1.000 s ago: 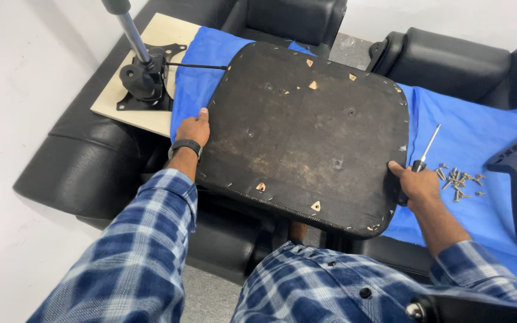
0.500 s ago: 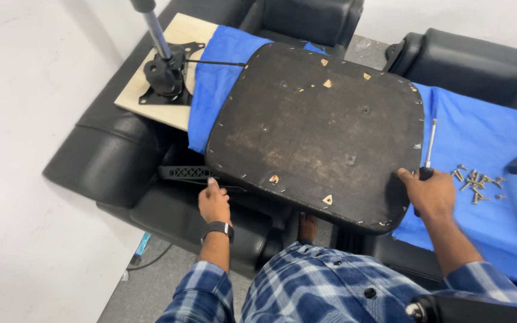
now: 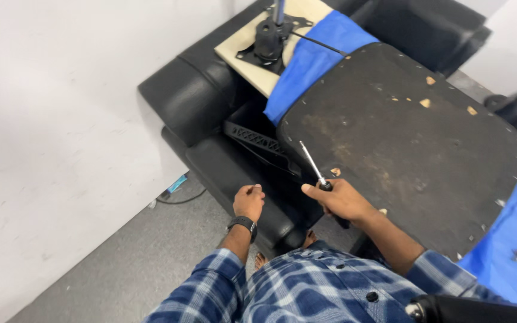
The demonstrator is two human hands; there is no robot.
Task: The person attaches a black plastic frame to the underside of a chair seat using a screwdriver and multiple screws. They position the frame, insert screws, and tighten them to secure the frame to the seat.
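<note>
A screwdriver [image 3: 317,169] is being gripped by the right hand [image 3: 341,200], its handle mostly hidden, while nothing is being held in the loosely curled left hand [image 3: 249,201].

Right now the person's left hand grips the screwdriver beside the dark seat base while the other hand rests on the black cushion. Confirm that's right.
Not quite: the head view shows the right hand gripping the screwdriver, shaft pointing up and away beside the dark seat base. The left hand, with a watch on its wrist, is the one resting on the black cushion.
</note>
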